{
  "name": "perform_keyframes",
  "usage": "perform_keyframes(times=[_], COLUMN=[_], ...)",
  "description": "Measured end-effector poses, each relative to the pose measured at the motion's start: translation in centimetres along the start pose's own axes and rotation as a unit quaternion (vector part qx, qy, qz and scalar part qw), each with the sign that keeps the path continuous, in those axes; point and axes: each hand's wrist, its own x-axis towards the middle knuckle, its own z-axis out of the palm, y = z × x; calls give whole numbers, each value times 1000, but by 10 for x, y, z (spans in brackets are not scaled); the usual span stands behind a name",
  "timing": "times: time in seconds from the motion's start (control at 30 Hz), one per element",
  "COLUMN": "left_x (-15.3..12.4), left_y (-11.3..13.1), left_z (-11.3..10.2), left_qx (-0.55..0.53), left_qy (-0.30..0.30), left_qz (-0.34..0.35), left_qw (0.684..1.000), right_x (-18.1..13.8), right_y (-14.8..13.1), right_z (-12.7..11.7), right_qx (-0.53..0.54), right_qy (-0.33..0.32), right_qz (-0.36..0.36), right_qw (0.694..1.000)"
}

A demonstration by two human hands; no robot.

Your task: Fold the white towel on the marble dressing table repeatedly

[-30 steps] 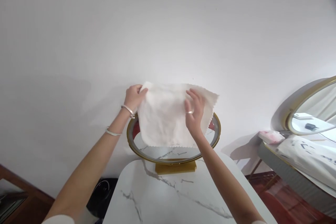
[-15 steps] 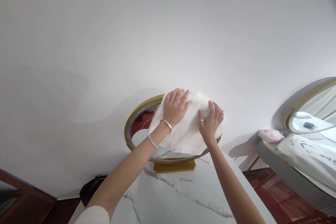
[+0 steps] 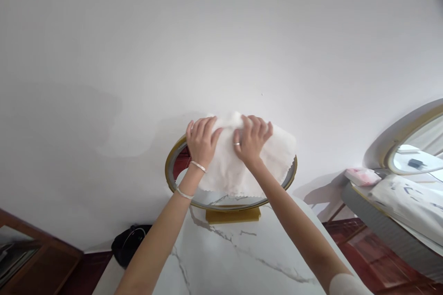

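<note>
A white cloth [image 3: 224,166] with a zigzag-cut edge drapes over the front of an oval mirror with a gold frame [image 3: 168,173]. My left hand [image 3: 201,142] grips the cloth at the mirror's upper left rim, fingers bent over the top and thumb on the front. To its right, my right hand [image 3: 253,140], with a ring on the thumb, holds the cloth along the top edge in the same way. Part of the mirror glass is hidden behind the cloth. The mirror's gold base [image 3: 233,215] rests on a white marble-patterned table [image 3: 238,258].
A plain wall [image 3: 221,37] rises right behind the mirror. On the right, a second table [image 3: 391,221] bears another oval mirror [image 3: 411,147], a pink-and-white packet [image 3: 362,176] and a white printed bag [image 3: 411,198]. A black bag [image 3: 128,245] lies at the lower left.
Both hands have moved left along the mirror's top, and their fingers now curl over the rim. The cloth has shifted and bunched upward between them.
</note>
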Motion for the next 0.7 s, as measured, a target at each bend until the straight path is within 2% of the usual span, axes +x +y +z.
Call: perform_keyframes(times=[0.13,0.27,0.33,0.4,0.47,0.63,0.7], left_x=[-38,-82,-92,-89,-75,-18,3], left_y=[-47,-77,-78,-69,-53,1,26], left_z=[-19,-34,-36,-33,-23,14,29], left_qx=[-44,-68,-61,-50,-28,-22,-48], left_qy=[39,72,64,39,18,46,34], left_qz=[-93,-173,-163,-113,-49,77,116], left_qw=[994,980,983,992,998,996,992], right_x=[3,-13,-23,-32,-37,-32,-29], right_y=[-53,-82,-79,-64,-42,19,38], right_z=[20,32,30,24,16,-1,-10], right_qx=[55,113,121,116,109,38,-12], right_qy=[-109,-180,-184,-183,-176,-86,-68], right_qz=[-144,-370,-424,-416,-375,-257,-205], right_qw=[982,904,878,883,904,962,976])
